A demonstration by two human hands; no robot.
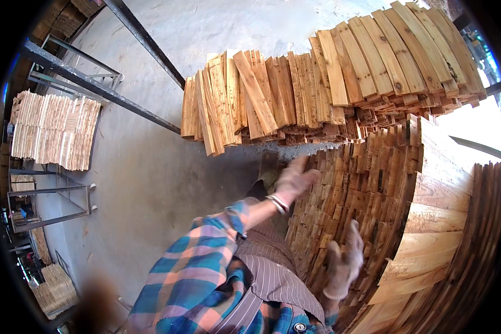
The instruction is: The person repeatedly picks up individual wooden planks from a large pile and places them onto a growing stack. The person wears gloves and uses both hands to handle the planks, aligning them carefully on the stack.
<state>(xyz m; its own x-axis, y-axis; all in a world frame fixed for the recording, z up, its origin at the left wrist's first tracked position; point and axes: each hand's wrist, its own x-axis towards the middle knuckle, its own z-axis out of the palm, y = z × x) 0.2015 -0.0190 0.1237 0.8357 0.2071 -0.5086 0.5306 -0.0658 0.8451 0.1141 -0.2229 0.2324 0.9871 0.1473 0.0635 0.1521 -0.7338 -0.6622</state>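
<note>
My left hand [296, 179], in a pale glove with a white band at the wrist, hangs beside the left edge of a big stack of wooden slats [345, 195]. Slightly blurred, it has its fingers stretched out and nothing in them. Lower down, my gloved right hand [344, 264] hovers over the same stack, thumb and fingers apart, also holding nothing. Beyond my hands, a long row of loose planks [295, 89] lies side by side on top of more wood. Some of these planks lie askew at the row's left end.
Wide pale boards [428, 222] border the stack on the right. Dark metal bars [94, 80] cross at upper left. A bundle of slats [55, 131] and a wheeled metal frame [50, 206] stand on the concrete floor [145, 167] to the left.
</note>
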